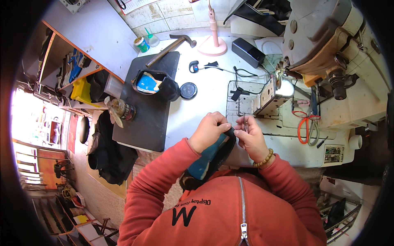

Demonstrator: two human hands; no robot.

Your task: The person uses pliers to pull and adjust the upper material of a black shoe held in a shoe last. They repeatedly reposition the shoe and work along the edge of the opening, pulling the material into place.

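The person's left hand (pixel 208 130) wraps tight round the top of a black shoe with a blue lining (pixel 211 158), held against the chest. It looks light and bendy, so the firm rim seems the best place to hold. The right hand (pixel 251 138) pinches thin metal tweezers (pixel 245 122) at that rim. Farther off on the white desk (pixel 205 92) sit orange-handled scissors (pixel 307 127) and a hammer (pixel 170 46).

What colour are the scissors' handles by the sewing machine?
Orange-red scissors handles, clearest in the head view.
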